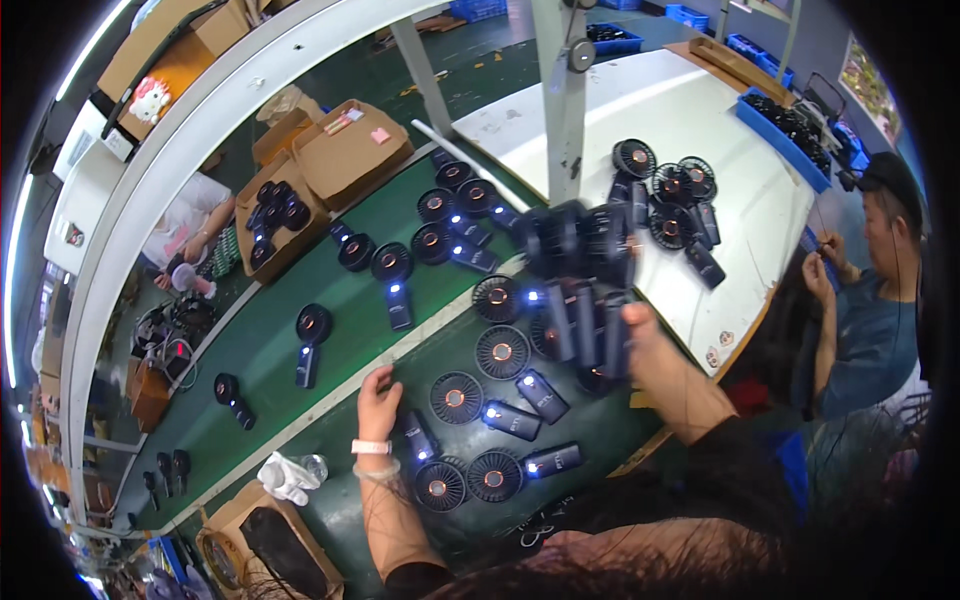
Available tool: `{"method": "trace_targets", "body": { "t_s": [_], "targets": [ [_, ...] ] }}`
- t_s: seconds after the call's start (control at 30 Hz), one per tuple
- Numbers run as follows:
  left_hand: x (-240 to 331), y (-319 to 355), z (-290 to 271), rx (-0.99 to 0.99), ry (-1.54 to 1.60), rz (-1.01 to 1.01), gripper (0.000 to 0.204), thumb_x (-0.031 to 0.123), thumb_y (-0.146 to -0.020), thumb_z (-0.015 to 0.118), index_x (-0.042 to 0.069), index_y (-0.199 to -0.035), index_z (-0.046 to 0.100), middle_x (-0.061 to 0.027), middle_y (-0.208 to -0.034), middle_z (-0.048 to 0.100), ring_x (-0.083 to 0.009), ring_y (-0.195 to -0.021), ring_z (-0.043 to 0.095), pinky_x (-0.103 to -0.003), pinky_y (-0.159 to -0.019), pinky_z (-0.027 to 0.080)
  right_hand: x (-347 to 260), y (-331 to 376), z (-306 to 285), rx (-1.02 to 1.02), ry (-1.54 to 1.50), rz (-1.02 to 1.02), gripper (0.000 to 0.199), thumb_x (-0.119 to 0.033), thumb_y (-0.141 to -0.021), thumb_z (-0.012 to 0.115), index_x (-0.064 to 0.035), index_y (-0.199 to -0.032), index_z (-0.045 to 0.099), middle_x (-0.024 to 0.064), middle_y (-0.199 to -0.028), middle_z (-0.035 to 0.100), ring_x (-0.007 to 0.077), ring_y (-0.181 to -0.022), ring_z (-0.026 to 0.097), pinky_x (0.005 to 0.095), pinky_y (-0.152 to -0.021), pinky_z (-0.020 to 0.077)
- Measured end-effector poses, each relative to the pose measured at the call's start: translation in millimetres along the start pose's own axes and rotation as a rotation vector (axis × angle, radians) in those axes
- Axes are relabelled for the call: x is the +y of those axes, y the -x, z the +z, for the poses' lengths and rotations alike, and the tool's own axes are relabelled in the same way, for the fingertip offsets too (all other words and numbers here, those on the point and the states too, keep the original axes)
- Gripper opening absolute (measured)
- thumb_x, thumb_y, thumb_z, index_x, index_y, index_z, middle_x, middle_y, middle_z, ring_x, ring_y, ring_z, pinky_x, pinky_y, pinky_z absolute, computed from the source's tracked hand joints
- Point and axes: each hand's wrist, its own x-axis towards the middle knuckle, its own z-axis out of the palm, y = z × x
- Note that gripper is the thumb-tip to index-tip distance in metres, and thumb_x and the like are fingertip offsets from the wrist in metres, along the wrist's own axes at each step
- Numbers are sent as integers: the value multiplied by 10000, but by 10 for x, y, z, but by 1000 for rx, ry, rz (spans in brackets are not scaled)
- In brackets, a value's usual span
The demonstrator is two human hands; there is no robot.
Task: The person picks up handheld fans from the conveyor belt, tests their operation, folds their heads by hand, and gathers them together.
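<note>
Right hand [648,350]: closed on a blurred fan cluster [585,245], above the worktop [345,508]; best held snugly by the handles [588,330], clear of loose fans [502,351]. Left hand [378,402]: empty, loosely curled.

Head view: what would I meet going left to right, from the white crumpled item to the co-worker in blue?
White crumpled item, left hand, bunch of dark fans, right hand, co-worker in blue.
</note>
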Motion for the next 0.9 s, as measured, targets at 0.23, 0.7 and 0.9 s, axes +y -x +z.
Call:
{"method": "trace_targets", "body": {
  "t_s": [0.23,0.7,0.9],
  "targets": [
    [238,-789,432,141,-583,357,517,176,-797,603,60,-1264,413,-218,-1168,507,-356,-1037,514,-395,-906,412,-840,692,-618,724,1475,-319,937,-189,-497,755,-8,-1305,316,159,-1224,436,286,-1154,427,344,-993,323],
    [241,-1362,211,229,-595,66,661,170,-708,549,-51,-1267,276,-266,-817,605,-397,-665,602,-438,-603,491,-1484,266,-1234,1101,2231,-47,965,-275,-472,757,-149,-1336,344,154,-1215,428,316,-1155,405,430,-957,325],
    [331,-585,-121,-52,1032,-329,398,314,-874,407,8,-1122,467,-152,-845,584,-194,-637,536,-269,-525,440,-1578,-33,-1429,1220,2607,-451,677,-225,-661,720,-86,-1253,422,146,-1280,405,315,-1197,370,446,-960,304]
  ]
}}
